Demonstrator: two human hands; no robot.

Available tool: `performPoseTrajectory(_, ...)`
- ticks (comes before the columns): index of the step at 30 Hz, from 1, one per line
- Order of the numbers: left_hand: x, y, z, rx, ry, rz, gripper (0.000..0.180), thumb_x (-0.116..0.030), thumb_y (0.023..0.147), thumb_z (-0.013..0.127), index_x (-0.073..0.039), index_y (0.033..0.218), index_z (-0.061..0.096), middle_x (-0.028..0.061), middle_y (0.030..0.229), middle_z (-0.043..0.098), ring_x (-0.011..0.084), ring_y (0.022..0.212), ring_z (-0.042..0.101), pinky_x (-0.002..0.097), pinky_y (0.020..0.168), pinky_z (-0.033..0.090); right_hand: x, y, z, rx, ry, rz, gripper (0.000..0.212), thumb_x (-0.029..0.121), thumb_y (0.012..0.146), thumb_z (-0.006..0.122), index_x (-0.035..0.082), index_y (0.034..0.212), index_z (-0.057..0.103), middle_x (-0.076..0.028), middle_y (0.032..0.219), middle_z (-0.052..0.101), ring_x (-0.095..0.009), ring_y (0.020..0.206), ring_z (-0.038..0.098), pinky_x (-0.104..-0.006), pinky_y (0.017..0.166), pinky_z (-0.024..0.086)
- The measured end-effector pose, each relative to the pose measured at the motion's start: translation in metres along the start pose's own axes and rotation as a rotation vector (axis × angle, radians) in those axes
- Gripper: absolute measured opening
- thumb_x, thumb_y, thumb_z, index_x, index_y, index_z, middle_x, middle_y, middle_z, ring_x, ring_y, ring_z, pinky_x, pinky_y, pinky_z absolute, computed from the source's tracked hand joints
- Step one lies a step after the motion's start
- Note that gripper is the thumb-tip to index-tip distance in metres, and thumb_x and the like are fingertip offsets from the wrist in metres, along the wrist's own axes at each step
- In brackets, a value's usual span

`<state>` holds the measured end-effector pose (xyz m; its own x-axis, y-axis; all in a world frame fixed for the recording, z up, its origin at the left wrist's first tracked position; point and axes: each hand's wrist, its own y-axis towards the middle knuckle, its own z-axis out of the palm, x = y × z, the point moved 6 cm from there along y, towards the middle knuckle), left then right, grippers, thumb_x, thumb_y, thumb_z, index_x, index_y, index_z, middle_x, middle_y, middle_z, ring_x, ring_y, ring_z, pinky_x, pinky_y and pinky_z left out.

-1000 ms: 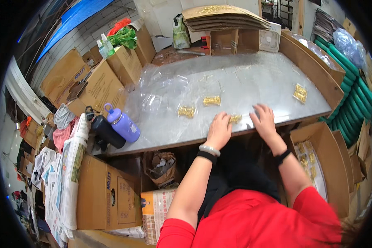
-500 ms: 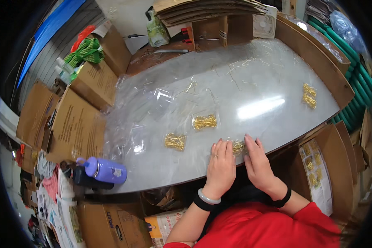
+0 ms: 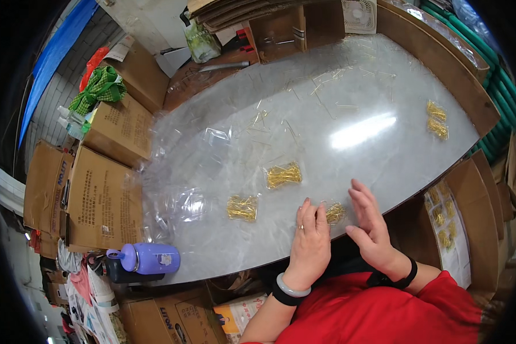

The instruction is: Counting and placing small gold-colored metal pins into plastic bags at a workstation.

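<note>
A small clear packet of gold-coloured wire pins (image 3: 334,212) lies on the table near its front edge, between my two hands. My left hand (image 3: 309,243) rests palm down at the packet's left side, its fingers stretched out and close to or touching it. To the right, my right hand (image 3: 375,229) is held apart from the packet, fingers extended and thumb out, with nothing in it. Farther left are another packet of gold pins (image 3: 242,207) and, a little behind it, a packet (image 3: 284,175) of the same kind.
Gold pin packets (image 3: 437,120) lie at the table's far right. Loose wire pins (image 3: 327,80) are scattered toward the back; clear plastic bags (image 3: 183,200) cover the left side. A purple bottle (image 3: 155,258) stands at the left front edge. Cardboard boxes (image 3: 109,195) line the left side.
My right hand has moved off the packet to the right, so more of the packet shows. My left hand stays beside it. The whole view has shifted slightly.
</note>
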<state>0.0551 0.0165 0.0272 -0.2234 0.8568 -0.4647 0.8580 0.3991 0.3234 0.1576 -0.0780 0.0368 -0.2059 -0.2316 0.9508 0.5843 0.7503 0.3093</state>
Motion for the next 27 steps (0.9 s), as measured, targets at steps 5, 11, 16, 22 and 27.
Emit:
performPoseTrajectory(5,-0.005,0.002,-0.001,-0.017,0.050,0.026,0.055,0.002,0.087,0.057,0.012,0.139,0.041,0.0271,0.140,0.039,0.0468,0.138,0.038,0.0538,0.116,0.034,-0.004,-0.005,0.001,0.106,-0.275,-0.012,0.063,-0.003,0.086,0.055,-0.003,0.147,0.037,-0.025,0.158,0.027,-0.041,0.147,0.029,-0.0435,0.119,0.027)
performPoseTrajectory(11,-0.006,-0.003,-0.001,-0.054,0.084,0.018,0.061,0.004,0.087,0.057,0.009,0.144,0.037,0.0288,0.141,0.042,0.0483,0.136,0.040,0.0522,0.112,0.039,-0.001,0.007,0.003,0.081,-0.170,-0.070,0.056,-0.003,0.088,0.056,-0.004,0.143,0.041,-0.026,0.153,0.034,-0.043,0.143,0.035,-0.0456,0.118,0.029)
performPoseTrajectory(16,0.002,-0.005,0.000,-0.077,-0.021,-0.053,0.068,0.005,0.089,0.057,0.008,0.150,0.029,0.0293,0.144,0.040,0.0468,0.136,0.042,0.0474,0.109,0.042,0.010,0.020,0.016,0.451,-0.742,-0.383,0.048,0.008,0.090,0.063,-0.006,0.135,0.051,-0.025,0.140,0.051,-0.041,0.135,0.046,-0.0507,0.114,0.036)
performPoseTrajectory(22,0.009,-0.007,-0.007,-0.060,-0.224,-0.129,0.066,-0.002,0.093,0.064,0.004,0.150,0.032,0.0282,0.147,0.039,0.0458,0.133,0.044,0.0454,0.108,0.042,0.002,0.017,0.019,0.468,-0.850,-0.473,0.044,0.009,0.086,0.060,-0.005,0.128,0.058,-0.018,0.132,0.056,-0.035,0.130,0.051,-0.0467,0.111,0.039)
performPoseTrajectory(27,0.011,-0.021,-0.035,-0.109,-0.198,-0.193,0.062,-0.016,0.086,0.078,0.001,0.138,0.051,0.0252,0.142,0.045,0.0451,0.132,0.045,0.0476,0.109,0.040,0.005,0.020,0.015,0.426,-0.830,-0.482,0.041,0.003,0.080,0.063,-0.001,0.121,0.063,-0.015,0.125,0.059,-0.032,0.120,0.057,-0.0442,0.100,0.046)
